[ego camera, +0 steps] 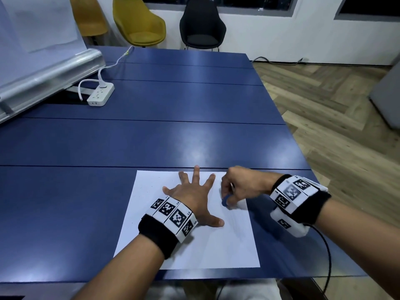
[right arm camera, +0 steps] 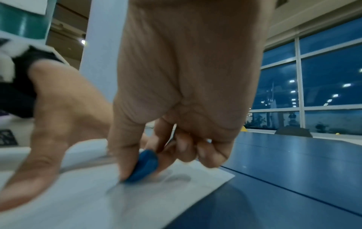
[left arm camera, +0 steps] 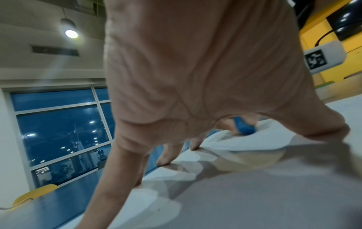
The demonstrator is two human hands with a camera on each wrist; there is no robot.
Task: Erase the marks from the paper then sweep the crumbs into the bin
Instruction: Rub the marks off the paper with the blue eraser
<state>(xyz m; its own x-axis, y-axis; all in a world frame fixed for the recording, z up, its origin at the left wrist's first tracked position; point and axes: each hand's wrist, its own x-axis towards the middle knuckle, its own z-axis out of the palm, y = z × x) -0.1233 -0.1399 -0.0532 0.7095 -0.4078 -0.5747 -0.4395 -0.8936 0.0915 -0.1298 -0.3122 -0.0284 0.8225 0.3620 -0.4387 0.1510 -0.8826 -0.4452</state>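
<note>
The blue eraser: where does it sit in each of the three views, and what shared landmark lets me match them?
Head: blue eraser right of centre, low, pinched by the right hand.
Left wrist: right of centre, seen under the palm of the left hand, against the paper.
Right wrist: low centre, between thumb and fingers.
Shared landmark: the white paper under the eraser.

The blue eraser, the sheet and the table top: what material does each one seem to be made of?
Blue eraser: probably rubber or soft vinyl, matte, with rounded edges, pinched by the right hand.
Sheet: thin white paper, matte, lying flat under the left hand.
Table top: blue, smooth, semi-gloss, perhaps laminate; it reflects the lamps.
</note>
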